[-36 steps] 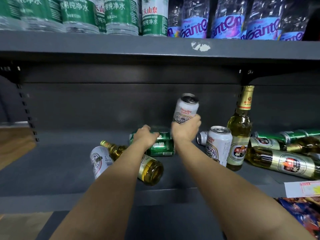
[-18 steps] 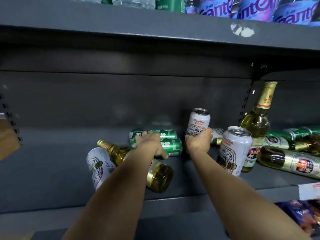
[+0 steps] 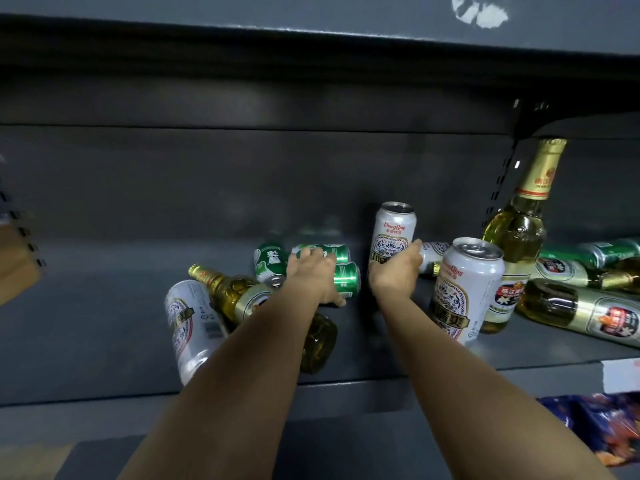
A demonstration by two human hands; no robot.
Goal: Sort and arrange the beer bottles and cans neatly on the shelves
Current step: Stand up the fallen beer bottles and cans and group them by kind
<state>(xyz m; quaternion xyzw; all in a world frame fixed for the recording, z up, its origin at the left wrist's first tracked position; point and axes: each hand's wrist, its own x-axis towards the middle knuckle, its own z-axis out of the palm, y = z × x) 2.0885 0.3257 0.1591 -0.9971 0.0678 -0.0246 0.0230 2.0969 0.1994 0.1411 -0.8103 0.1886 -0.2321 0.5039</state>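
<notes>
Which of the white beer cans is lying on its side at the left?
The white can by the shelf's front edge, beside the fallen bottle; the other two white cans stand upright.

One camera only, worn on the person's head, close in, facing forward and slightly down along both forearms into the grey shelf (image 3: 104,306).

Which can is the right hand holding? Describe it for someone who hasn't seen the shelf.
On the grey shelf, at the back near the middle, the right hand grips a white can. It stands upright behind the nearer, larger-looking white can, whereas the green cans beside it lie down.
</notes>
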